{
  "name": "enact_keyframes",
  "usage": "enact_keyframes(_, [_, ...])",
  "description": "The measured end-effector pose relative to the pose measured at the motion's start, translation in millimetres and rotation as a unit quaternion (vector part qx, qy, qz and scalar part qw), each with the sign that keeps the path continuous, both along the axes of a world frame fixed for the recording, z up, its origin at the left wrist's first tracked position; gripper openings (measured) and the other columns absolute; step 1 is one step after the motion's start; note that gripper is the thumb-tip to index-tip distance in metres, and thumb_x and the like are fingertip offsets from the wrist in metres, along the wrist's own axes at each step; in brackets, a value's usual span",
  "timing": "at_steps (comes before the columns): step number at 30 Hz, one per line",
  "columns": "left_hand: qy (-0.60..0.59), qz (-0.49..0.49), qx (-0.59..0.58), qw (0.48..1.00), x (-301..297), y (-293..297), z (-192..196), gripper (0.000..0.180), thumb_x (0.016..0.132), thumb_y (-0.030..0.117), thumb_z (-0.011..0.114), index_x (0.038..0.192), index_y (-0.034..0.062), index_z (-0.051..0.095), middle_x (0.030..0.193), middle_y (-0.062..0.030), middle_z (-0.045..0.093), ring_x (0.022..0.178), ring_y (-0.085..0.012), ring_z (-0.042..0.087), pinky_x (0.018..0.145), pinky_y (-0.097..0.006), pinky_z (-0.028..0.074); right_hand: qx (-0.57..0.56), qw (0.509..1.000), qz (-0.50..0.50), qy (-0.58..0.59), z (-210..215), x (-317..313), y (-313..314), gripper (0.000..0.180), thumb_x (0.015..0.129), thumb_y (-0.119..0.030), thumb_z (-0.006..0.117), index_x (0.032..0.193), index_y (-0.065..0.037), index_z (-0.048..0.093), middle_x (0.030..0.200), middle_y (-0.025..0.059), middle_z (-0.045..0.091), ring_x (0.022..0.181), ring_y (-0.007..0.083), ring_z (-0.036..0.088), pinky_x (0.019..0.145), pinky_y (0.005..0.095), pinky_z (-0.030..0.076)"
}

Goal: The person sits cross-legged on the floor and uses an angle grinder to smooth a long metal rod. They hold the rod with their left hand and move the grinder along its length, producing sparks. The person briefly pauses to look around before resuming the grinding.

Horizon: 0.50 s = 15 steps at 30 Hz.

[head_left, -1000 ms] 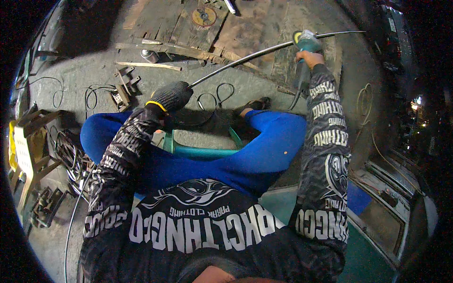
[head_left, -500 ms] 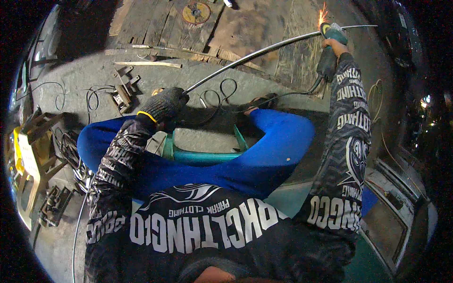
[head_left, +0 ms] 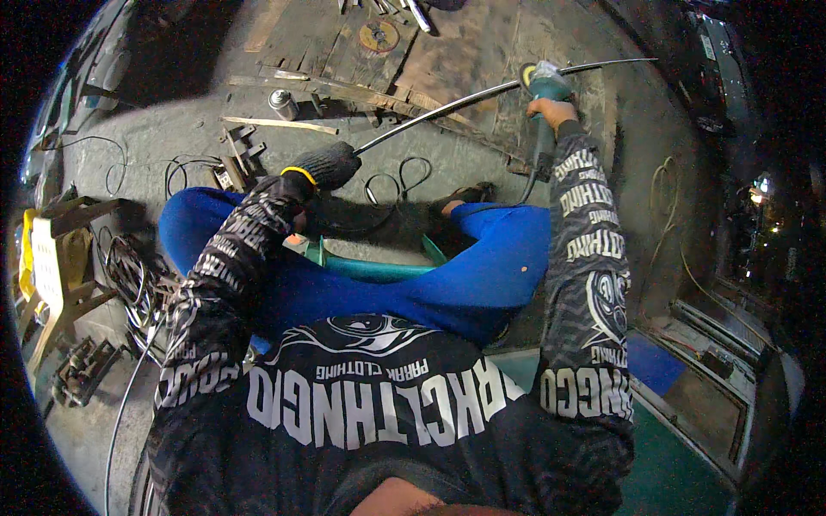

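Note:
My left hand point(head_left: 329, 165), in a dark knitted glove with a yellow cuff, is closed around the near end of a long metal rod point(head_left: 445, 109). The rod slants up and away to the right. My bare right hand point(head_left: 555, 112) grips a green angle grinder point(head_left: 548, 83). Its disc sits at the rod, toward the far end; whether the two touch I cannot tell. No sparks show. The grinder's cord runs down from its dark rear end toward my right knee.
Wooden boards point(head_left: 469, 52) lie ahead, bearing a loose round disc point(head_left: 379, 36) and metal pieces. A spray can point(head_left: 283, 105) and a wood strip point(head_left: 280, 125) lie left of centre. At left are a plastic chair point(head_left: 50, 258) and coiled cables point(head_left: 129, 284). A green metal piece point(head_left: 370, 271) is between my legs.
The sparks at the disc have stopped. The grinder has moved left along the rod with my right hand. My view has shifted, bringing the spray can and more metal pieces into sight.

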<state>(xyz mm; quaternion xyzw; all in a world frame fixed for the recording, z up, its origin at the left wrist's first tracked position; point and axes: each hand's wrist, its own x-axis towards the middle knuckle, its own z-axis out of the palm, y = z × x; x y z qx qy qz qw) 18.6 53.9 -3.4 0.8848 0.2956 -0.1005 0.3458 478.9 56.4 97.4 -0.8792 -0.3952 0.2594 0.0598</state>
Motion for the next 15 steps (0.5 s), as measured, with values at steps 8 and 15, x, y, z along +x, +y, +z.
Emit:
enact_keyframes(8, [-0.044, -0.065, 0.105, 0.991, -7.7, -2.0, -31.1, 0.01, 0.079, 0.011, 0.054, 0.082, 0.0042, 0.06, 0.077, -0.0197, 0.06, 0.075, -0.0365, 0.06, 0.063, -0.046, 0.049, -0.002, 0.999, -0.013, -0.049, 11.4, -106.7, -19.3, 0.057, 0.05, -0.036, 0.077, 0.084, 0.008, 0.066, 0.097, 0.0192, 0.065, 0.089, 0.0268, 0.062, 0.076, 0.0344, 0.049])
enact_keyframes(15, [-0.065, -0.04, 0.096, 0.992, -7.1, 1.2, -51.3, 0.016, 0.083, 0.016, 0.052, 0.079, 0.0028, 0.06, 0.076, -0.0205, 0.059, 0.072, -0.0386, 0.059, 0.064, -0.047, 0.048, -0.001, 1.0, 0.009, -0.008, 14.1, -162.9, -32.8, 0.058, 0.052, -0.038, 0.077, 0.09, 0.005, 0.066, 0.098, 0.0191, 0.066, 0.089, 0.0293, 0.065, 0.078, 0.0379, 0.052])
